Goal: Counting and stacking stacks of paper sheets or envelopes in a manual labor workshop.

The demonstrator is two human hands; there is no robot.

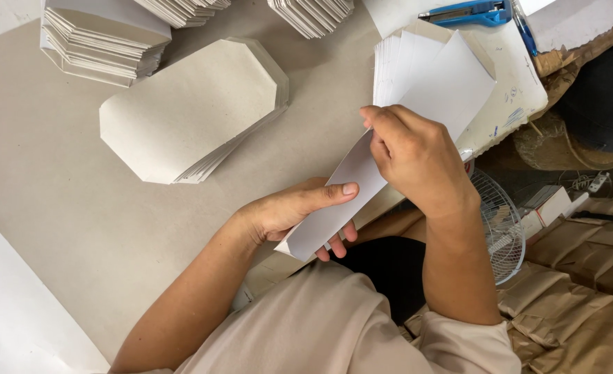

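So the person was holding a white sheet of paper (362, 173) up over the near edge of the table (78, 208), right in front of their chest. It looked plain and stiff-ish, bent or folded lengthwise into a long narrow shape running from lower left to upper right, with the top end fanning out wider. The left hand (292, 211) gripped the bottom end, thumb flat along the front and the other fingers curled behind, so the sheet was pinched between them. The right hand (413, 156) was closed over the middle of the sheet, fingers bunched together and pressing on the fold, thumb tucked behind where I couldn't see it.

Just behind the sheet sat one pile of white sheets (393, 59), fanned a little. On the grey-brown table I counted four stacks of greyish card blanks with clipped corners: one lying flat in the middle (188, 111), one thick one at the far left (98, 41), and two cut off by the top edge (188, 10) (313, 14). A blue utility knife (469, 12) lay on a scribbled white board (510, 83) at the top right. Off the table's right side there was a small white fan (500, 225) and crumpled brown paper (576, 291) on the floor.
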